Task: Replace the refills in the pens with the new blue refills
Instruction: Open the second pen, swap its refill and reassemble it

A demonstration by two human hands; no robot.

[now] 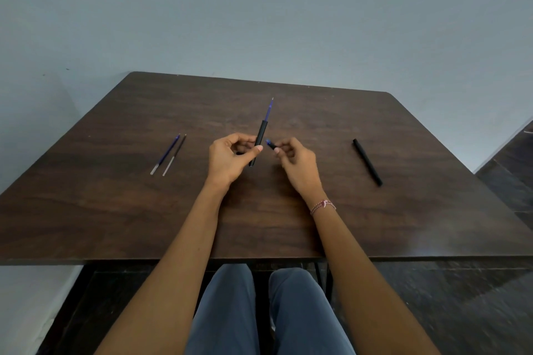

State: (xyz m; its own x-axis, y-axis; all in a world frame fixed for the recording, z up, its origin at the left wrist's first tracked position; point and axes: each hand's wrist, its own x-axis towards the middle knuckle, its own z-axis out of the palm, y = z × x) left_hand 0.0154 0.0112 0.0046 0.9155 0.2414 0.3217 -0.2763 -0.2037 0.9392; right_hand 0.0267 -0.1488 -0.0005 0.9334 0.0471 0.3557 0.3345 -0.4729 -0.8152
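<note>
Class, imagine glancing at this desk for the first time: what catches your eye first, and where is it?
At the centre of the table the left hand holds a black pen barrel with a blue refill poking from its far end, and the right hand pinches a small tip piece beside it. Two loose refills lie to the left; a black pen lies to the right.

Dim, even light; wide-angle edge distortion

**Black, blue and dark wood**

The desk (115, 210) is dark brown with wood grain. The pen barrel (261, 135) is black, its protruding refill (268, 109) blue. The tip piece (270, 144) is black with blue. The second pen (367, 162) is black. Two loose refills lie on the desk — a blue refill (165, 153) and a dark refill (175, 154), both pale-ended. The bracelet (323, 206) is pink and white.
</note>
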